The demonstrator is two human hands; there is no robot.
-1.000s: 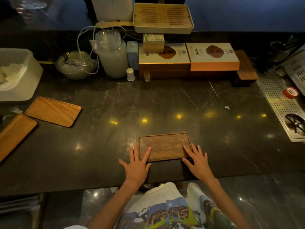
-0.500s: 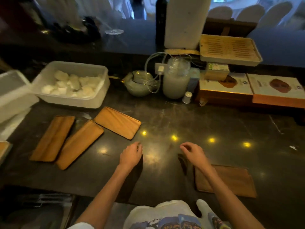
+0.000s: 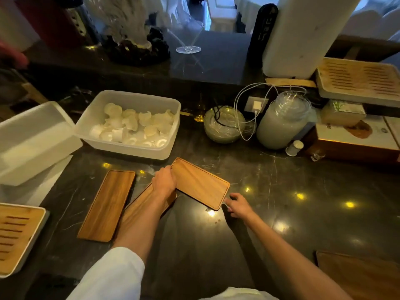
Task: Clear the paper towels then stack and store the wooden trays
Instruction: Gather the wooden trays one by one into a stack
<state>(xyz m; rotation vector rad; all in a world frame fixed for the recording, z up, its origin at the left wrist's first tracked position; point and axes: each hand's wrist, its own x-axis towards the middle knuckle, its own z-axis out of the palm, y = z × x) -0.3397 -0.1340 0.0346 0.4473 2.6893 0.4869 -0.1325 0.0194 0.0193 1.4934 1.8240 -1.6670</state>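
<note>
Three light wooden trays lie on the dark marble counter. My left hand (image 3: 164, 182) grips the left edge of the rightmost tray (image 3: 200, 183). My right hand (image 3: 237, 205) touches that tray's near right corner with its fingertips. My left forearm covers most of the middle tray (image 3: 140, 207). A long tray (image 3: 107, 204) lies flat to the left. A darker wooden tray (image 3: 357, 276) sits at the bottom right. Crumpled paper towels (image 3: 132, 126) fill a white plastic bin (image 3: 173, 131).
An empty white bin (image 3: 32, 141) stands at the left, a slatted tea tray (image 3: 17, 234) at the lower left. A glass bowl (image 3: 223, 124), a large jar (image 3: 281, 122), cables, boxes and another slatted tray (image 3: 357, 81) line the back right.
The view has swung left. Both hands left the dark tray and reached to the light tray; my left hand now grips its edge, my right touches its corner.
</note>
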